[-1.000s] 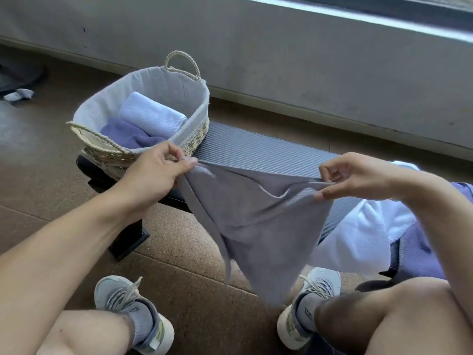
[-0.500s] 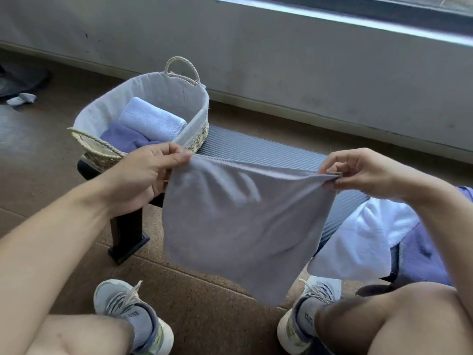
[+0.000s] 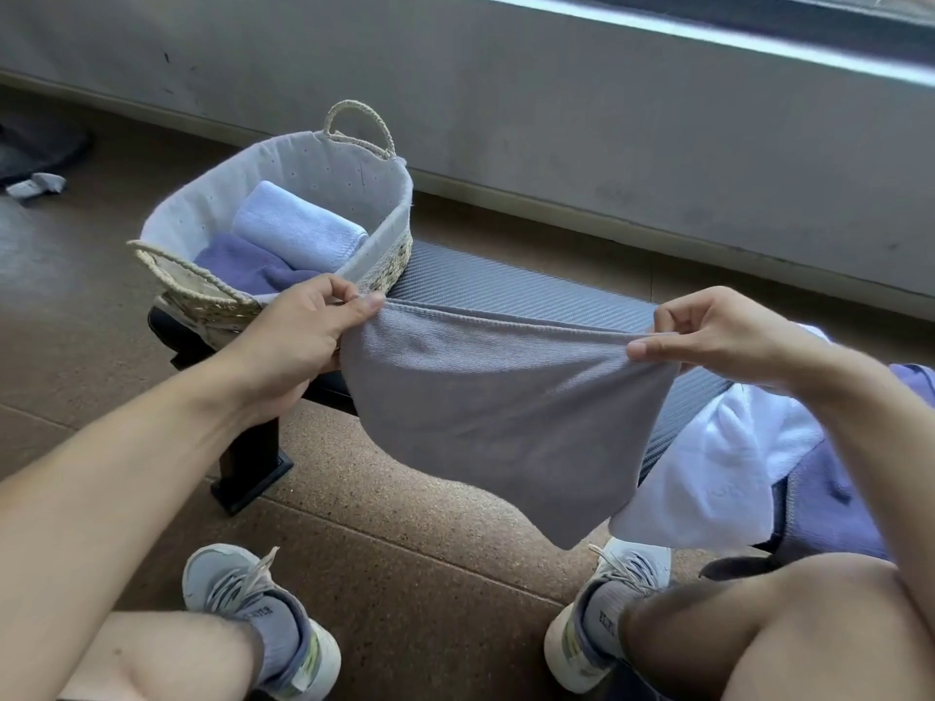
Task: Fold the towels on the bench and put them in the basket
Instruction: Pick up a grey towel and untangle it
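Note:
A grey towel [image 3: 496, 417] hangs in the air in front of the bench [image 3: 511, 296], stretched by its top edge. My left hand [image 3: 303, 341] pinches its left corner and my right hand [image 3: 718, 336] pinches its right corner. The woven basket [image 3: 202, 290] with a white liner stands on the bench's left end. It holds a folded light blue towel [image 3: 298, 227] and a folded purple towel [image 3: 243, 265]. A white towel [image 3: 718, 462] and a purple towel [image 3: 830, 498] lie crumpled on the bench at the right, partly behind my right arm.
The bench's black leg [image 3: 248, 468] stands on the brown floor. My two knees and shoes [image 3: 263, 614] are at the bottom. A grey wall runs behind the bench. A small crumpled cloth [image 3: 35, 184] lies on the floor far left.
The towel hung doubled and bunched to a point; now it is spread flat between my hands, its top edge pulled taut. Both hands have risen slightly.

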A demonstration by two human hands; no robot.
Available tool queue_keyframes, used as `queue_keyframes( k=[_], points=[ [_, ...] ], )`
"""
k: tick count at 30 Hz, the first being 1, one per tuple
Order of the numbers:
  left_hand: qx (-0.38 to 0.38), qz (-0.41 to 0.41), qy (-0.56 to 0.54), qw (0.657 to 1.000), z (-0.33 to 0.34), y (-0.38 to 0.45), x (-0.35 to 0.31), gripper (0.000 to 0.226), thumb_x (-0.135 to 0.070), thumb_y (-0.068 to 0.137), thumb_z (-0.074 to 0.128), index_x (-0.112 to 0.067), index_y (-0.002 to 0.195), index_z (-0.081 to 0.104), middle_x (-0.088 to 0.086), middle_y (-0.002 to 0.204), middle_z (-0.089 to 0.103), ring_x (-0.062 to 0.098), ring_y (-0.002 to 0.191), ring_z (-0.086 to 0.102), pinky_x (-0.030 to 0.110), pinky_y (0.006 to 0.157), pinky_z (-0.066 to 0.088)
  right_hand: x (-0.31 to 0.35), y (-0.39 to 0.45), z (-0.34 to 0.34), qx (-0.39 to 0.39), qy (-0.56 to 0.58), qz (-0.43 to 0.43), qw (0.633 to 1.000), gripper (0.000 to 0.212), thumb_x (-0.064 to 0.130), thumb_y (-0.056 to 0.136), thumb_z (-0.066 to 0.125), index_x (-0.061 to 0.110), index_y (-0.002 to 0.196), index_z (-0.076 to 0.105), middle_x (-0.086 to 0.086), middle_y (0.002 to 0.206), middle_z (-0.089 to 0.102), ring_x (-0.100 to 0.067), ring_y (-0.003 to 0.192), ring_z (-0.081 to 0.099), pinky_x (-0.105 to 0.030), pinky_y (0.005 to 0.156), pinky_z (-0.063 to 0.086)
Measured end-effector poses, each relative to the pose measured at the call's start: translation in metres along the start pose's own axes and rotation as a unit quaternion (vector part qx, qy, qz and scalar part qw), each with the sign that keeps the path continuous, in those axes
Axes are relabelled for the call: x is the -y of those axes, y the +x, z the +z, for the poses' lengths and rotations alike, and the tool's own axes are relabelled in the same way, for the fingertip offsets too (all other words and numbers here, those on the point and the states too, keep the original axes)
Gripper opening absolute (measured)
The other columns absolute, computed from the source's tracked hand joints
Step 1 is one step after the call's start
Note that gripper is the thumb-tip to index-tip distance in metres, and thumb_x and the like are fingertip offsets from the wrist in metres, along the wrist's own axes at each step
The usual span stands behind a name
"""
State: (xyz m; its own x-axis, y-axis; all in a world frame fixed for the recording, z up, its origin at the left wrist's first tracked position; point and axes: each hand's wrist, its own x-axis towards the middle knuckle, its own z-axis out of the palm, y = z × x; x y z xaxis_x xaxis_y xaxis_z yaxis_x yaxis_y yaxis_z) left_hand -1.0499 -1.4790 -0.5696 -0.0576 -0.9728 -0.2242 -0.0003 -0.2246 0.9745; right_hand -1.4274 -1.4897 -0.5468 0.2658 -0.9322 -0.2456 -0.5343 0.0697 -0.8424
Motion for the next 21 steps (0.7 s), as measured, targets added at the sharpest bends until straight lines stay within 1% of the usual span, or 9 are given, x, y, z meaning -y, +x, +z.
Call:
queue_keyframes(
  k=[1,3,6,10,14,16,18,20,21],
  points=[
    [-0.003,-0.001,0.001,1.0,0.0,0.0,0.0,0.021,-0.024,0.098,0.062,-0.023,0.081,0.049,-0.008,0.07,0.061,0.003,0.059,0.056,0.017,0.053,0.045,0.001,0.001,0.0,0.003,-0.024,-0.003,1.0,0.059,0.04,0.07,0.082,-0.002,0.06,0.042,-0.011,0.062,0.043,-0.012,0.057,0.043,-0.014,0.053,0.043],
    [-0.021,0.001,0.0,1.0,0.0,0.001,0.002,0.024,-0.025,0.099,0.061,-0.023,0.079,0.048,-0.006,0.072,0.059,0.003,0.06,0.055,0.017,0.054,0.043,0.003,0.003,0.0,0.014,-0.053,0.001,0.999,0.061,0.046,0.071,0.081,-0.006,0.069,0.049,-0.012,0.064,0.056,-0.016,0.063,0.055,-0.024,0.062,0.055],
    [-0.04,0.014,0.005,0.999,-0.001,0.002,0.005,0.031,-0.026,0.099,0.062,-0.024,0.074,0.043,-0.002,0.072,0.053,0.007,0.063,0.051,0.022,0.06,0.038,0.006,0.003,0.006,-0.007,-0.043,-0.005,0.999,0.047,0.037,0.078,0.078,-0.001,0.071,0.052,-0.002,0.062,0.063,-0.015,0.066,0.063,-0.039,0.07,0.062],
    [-0.014,0.032,0.053,0.998,-0.002,-0.002,0.004,0.042,-0.036,0.09,0.069,-0.026,0.066,0.037,-0.002,0.067,0.037,0.01,0.063,0.036,0.029,0.061,0.028,0.003,0.004,0.009,-0.063,0.097,-0.005,0.993,0.029,0.021,0.086,0.075,0.009,0.075,0.05,-0.001,0.067,0.059,-0.014,0.068,0.059,-0.031,0.06,0.058],
    [0.031,0.033,0.045,0.998,-0.001,-0.005,-0.001,0.041,-0.036,0.085,0.069,-0.025,0.065,0.035,-0.001,0.066,0.029,0.01,0.061,0.03,0.028,0.058,0.026,-0.005,0.007,0.004,-0.064,0.157,0.019,0.985,0.02,0.021,0.083,0.074,0.018,0.083,0.054,-0.005,0.074,0.058,-0.013,0.065,0.059,-0.026,0.054,0.055],
    [0.082,0.02,0.067,0.994,-0.003,-0.007,-0.006,0.036,-0.03,0.087,0.067,-0.021,0.069,0.037,-0.001,0.062,0.034,0.009,0.055,0.033,0.02,0.051,0.031,-0.01,0.007,0.002,-0.048,0.118,0.022,0.992,0.016,0.022,0.086,0.071,0.016,0.098,0.062,-0.012,0.081,0.058,-0.014,0.069,0.06,-0.026,0.056,0.057],
    [0.142,-0.011,0.089,0.986,-0.006,-0.012,-0.012,0.024,-0.026,0.084,0.07,-0.014,0.08,0.05,0.001,0.059,0.05,0.008,0.051,0.042,0.015,0.047,0.036,-0.014,0.006,0.0,-0.037,0.072,0.032,0.996,0.024,0.02,0.092,0.067,0.015,0.115,0.068,-0.013,0.083,0.06,-0.014,0.073,0.062,-0.026,0.06,0.059],
    [0.168,-0.052,0.119,0.977,-0.01,-0.014,-0.014,0.031,-0.028,0.077,0.076,-0.013,0.103,0.067,0.006,0.069,0.067,0.011,0.058,0.054,0.018,0.05,0.041,-0.014,0.006,-0.001,-0.031,0.059,0.043,0.997,0.024,0.017,0.094,0.065,0.01,0.116,0.071,-0.013,0.087,0.068,-0.015,0.077,0.067,-0.029,0.066,0.062],
    [0.161,-0.062,0.148,0.974,-0.011,-0.015,-0.013,0.035,-0.031,0.073,0.079,-0.015,0.104,0.073,0.007,0.073,0.071,0.011,0.062,0.056,0.019,0.052,0.042,-0.014,0.006,-0.002,-0.027,0.06,0.051,0.997,0.022,0.017,0.094,0.066,0.007,0.113,0.072,-0.015,0.09,0.071,-0.018,0.078,0.069,-0.031,0.069,0.064]
  ],
)
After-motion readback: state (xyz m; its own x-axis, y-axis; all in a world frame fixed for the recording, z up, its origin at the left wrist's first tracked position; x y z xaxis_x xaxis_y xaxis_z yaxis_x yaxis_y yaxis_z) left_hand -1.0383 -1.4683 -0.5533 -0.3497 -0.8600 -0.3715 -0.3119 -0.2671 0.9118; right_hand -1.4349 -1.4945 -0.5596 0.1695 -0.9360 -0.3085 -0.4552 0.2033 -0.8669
